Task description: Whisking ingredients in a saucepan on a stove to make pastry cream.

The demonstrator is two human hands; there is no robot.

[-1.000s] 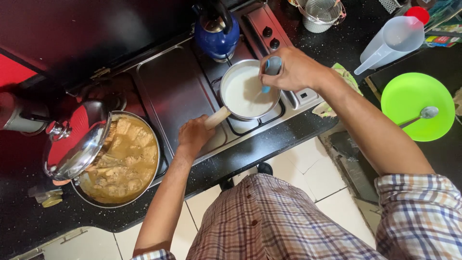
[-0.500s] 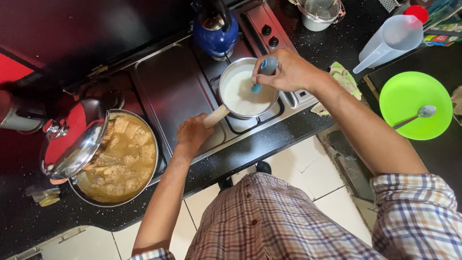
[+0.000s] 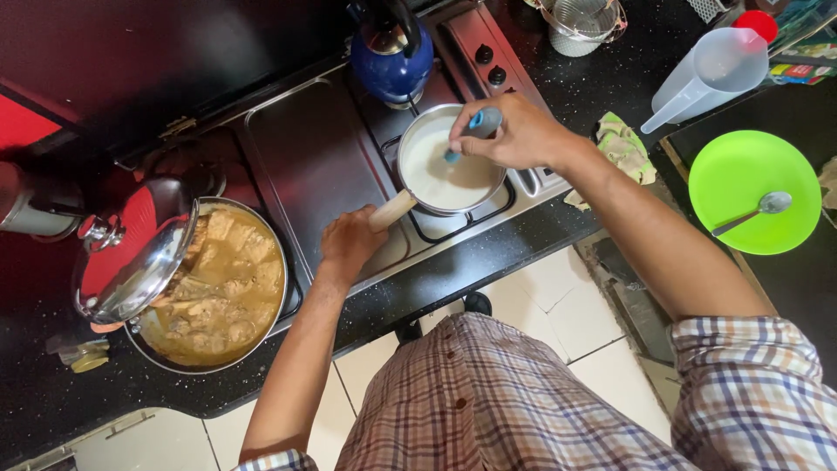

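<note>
Spillage is the main risk: the saucepan point(image 3: 449, 161) of white liquid sits on the stove burner, steadied at its wooden handle by the closed left hand point(image 3: 349, 242), while a blue-handled utensil point(image 3: 471, 131) is gripped by the right hand point(image 3: 514, 135). Vigorous stirring could slop liquid over the rim; the blue kettle point(image 3: 391, 61) stands just beside it.

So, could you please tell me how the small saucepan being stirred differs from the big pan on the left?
The saucepan is small and holds a smooth white liquid; the big pan is wide and holds a chunky brown curry. The saucepan is uncovered, while a steel lid leans tilted on the big pan's rim. The left hand grips the saucepan's handle and the right hand stirs it; nobody touches the big pan. Both sit on the stove.
</note>
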